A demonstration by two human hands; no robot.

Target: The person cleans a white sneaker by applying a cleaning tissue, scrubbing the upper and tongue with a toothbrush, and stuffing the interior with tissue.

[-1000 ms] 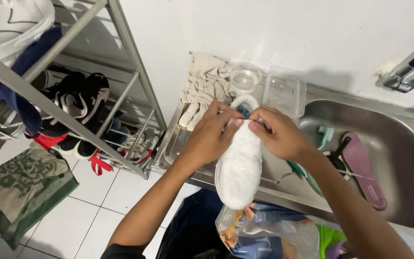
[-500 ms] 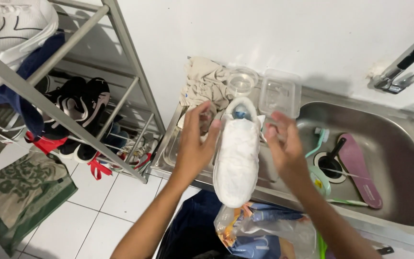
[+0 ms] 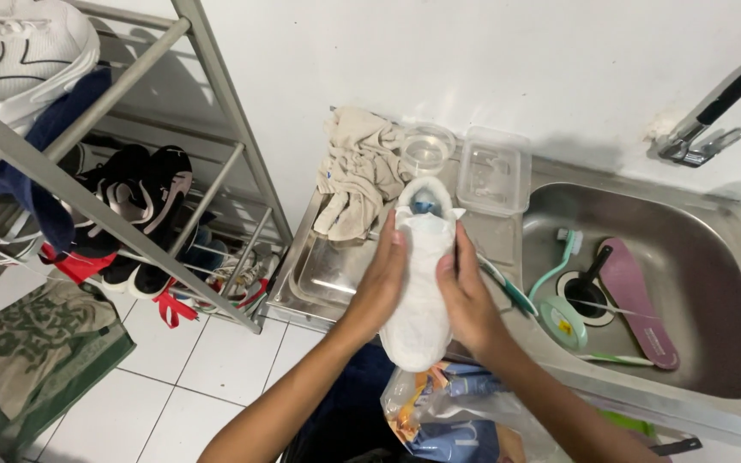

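White shoe (image 3: 422, 283) wrapped in white cloth lies lengthwise on steel drainboard (image 3: 328, 270), toe overhanging its front edge. Left hand (image 3: 381, 279) cupped against shoe's left side, right hand (image 3: 465, 296) against its right side; both partly closed, gripping it. Beige rag (image 3: 358, 171) at drainboard's back edge. Sink (image 3: 713, 343) to the right holds purple insole (image 3: 641, 300).
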